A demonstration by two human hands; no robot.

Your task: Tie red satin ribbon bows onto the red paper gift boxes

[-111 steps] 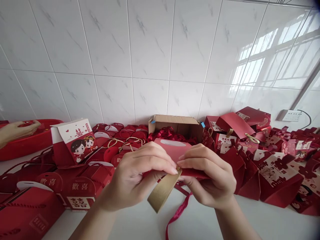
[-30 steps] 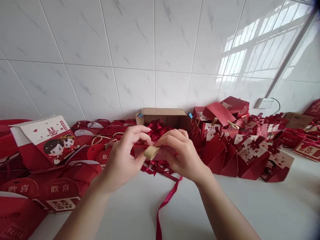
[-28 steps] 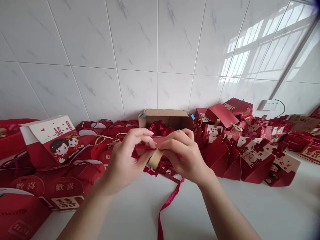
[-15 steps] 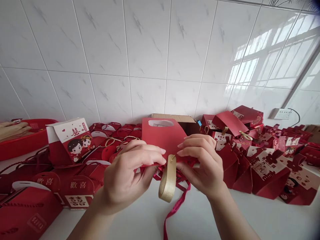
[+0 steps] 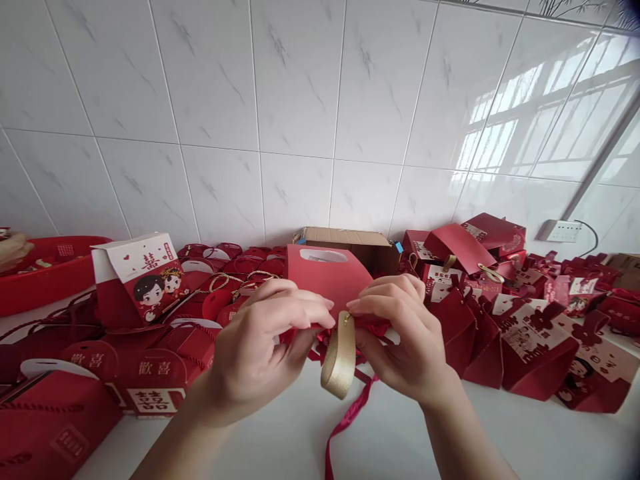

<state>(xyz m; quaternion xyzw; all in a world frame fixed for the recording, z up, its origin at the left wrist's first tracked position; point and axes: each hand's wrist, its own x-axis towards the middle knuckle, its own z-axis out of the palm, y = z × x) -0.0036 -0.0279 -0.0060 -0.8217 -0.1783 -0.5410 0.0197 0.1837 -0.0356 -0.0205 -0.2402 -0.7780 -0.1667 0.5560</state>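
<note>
Between my hands, just above the white table (image 5: 280,447), is a red gift box (image 5: 325,273) with an oval cut-out in its far panel. My left hand (image 5: 270,340) pinches the near edge from the left, thumb below and fingers on top. My right hand (image 5: 400,333) grips the same edge from the right in a like way. A gold loop handle (image 5: 340,363) hangs from that edge between my fingertips. Below it a dark pink ribbon (image 5: 350,417) trails down over the table. The box's underside is mostly hidden by my hands.
Red gift boxes (image 5: 155,373) with cord handles crowd the left, one white-topped box (image 5: 155,273) standing among them. More red boxes (image 5: 535,347) fill the right. A cardboard carton (image 5: 345,235) stands by the tiled wall. Another person's hand (image 5: 14,250) is at a red basket (image 5: 55,283), far left.
The red box's far panel has tipped lower, showing more of the carton behind. My right fingertips have shifted slightly left towards the gold loop. The other person's hand has drawn back left.
</note>
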